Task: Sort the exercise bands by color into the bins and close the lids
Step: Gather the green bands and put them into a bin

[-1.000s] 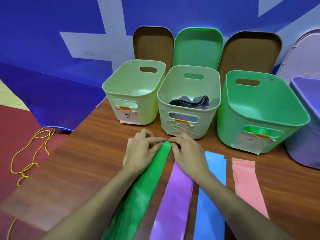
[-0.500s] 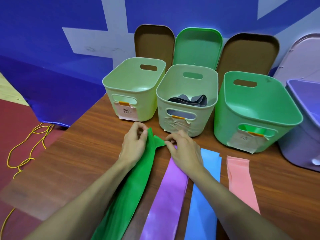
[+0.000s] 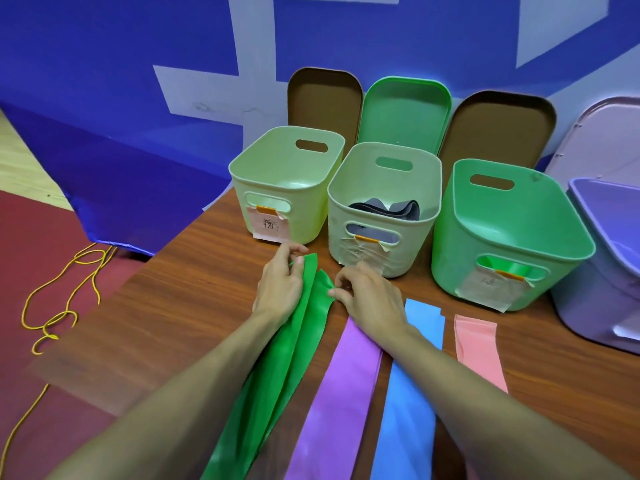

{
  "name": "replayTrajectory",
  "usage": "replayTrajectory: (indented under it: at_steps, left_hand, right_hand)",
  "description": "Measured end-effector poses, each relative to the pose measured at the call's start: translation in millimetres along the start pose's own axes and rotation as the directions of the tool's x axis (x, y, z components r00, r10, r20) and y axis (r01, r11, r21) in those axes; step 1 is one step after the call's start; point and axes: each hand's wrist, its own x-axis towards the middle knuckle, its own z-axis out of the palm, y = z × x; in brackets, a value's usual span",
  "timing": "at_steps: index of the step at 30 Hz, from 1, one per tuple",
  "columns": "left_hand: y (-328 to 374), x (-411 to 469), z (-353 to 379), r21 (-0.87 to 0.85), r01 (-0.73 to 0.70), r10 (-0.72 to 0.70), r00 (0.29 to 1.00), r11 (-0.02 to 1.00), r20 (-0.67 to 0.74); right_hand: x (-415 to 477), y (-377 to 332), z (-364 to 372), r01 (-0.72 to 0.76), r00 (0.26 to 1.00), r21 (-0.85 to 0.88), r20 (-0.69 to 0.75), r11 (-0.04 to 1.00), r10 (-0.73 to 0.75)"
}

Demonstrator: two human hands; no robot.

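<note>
We face a deep blue backdrop (image 3: 104, 98) crossed by pale lavender stripes (image 3: 254, 46), draping down to a red floor (image 3: 34, 244). A yellow cord (image 3: 59, 306) loops there beside our wood-grain table (image 3: 173, 306); pale wood flooring (image 3: 20, 168) shows far left.

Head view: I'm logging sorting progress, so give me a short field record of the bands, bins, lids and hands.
held: green band, far end pinched by left hand and right hand
flat on table: purple band, blue band, pink band
binned: dark band in middle pale bin
no band visible in: left pale bin, green bin, purple bin
lids: left brown lid, green lid, right brown lid, lilac lid, all off, leaning behind
</note>
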Motion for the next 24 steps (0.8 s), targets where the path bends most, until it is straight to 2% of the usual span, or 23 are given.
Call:
replayTrajectory:
  at_steps: [3,5,6,7,9,10,12,15,19,22,24]
  left_hand:
    - [1,1,0,0.009,-0.024,0.025,0.999,1.000,-0.024]
    - [0,2,-3,-0.028,0.000,-0.002,0.998,1.000,-0.061]
    - [0,3,-7,-0.066,0.031,-0.035,0.997,0.997,-0.067]
    - [-1,4,-12,-0.120,0.077,-0.084,0.995,0.990,-0.054]
    - [2,2,-24,-0.225,0.167,-0.169,0.986,0.960,0.011]
    - [5,0,-32,-0.226,0.191,-0.186,0.982,0.955,0.044]
    - [11,-2,-50,-0.096,0.169,-0.162,0.984,0.981,0.074]
    - [39,-5,-81,0.003,0.038,-0.039,0.996,0.999,0.075]
    - [99,-15,-123,-0.031,-0.087,0.089,0.993,0.996,0.072]
    - [138,-21,-147,-0.043,-0.157,0.158,0.987,0.987,0.031]
    - [159,-24,-155,-0.118,-0.152,0.148,0.988,0.981,-0.043]
  right_hand:
    - [6,-20,-13,0.021,0.998,-0.225,0.069,0.974,-0.006]
    - [3,-32,-21,0.062,0.998,-0.379,0.048,0.923,-0.048]
    - [-1,-37,-25,0.059,0.998,-0.379,0.027,0.923,-0.052]
    - [-4,-41,-29,0.032,0.999,-0.329,0.013,0.944,-0.030]
    - [-11,-47,-39,-0.042,0.999,-0.123,0.013,0.992,0.044]
    - [-12,-50,-45,-0.071,0.997,-0.016,0.019,0.997,0.071]
    - [-15,-57,-57,-0.120,0.993,0.205,0.035,0.971,0.116]
    - [-26,-68,-74,-0.173,0.982,0.530,0.154,0.830,0.107]
    - [-39,-85,-100,-0.204,0.974,0.644,0.211,0.738,0.085]
    - [-50,-101,-132,-0.203,0.978,0.791,0.186,0.578,0.090]
    - [-61,-109,-159,-0.161,0.987,0.867,0.141,0.471,0.079]
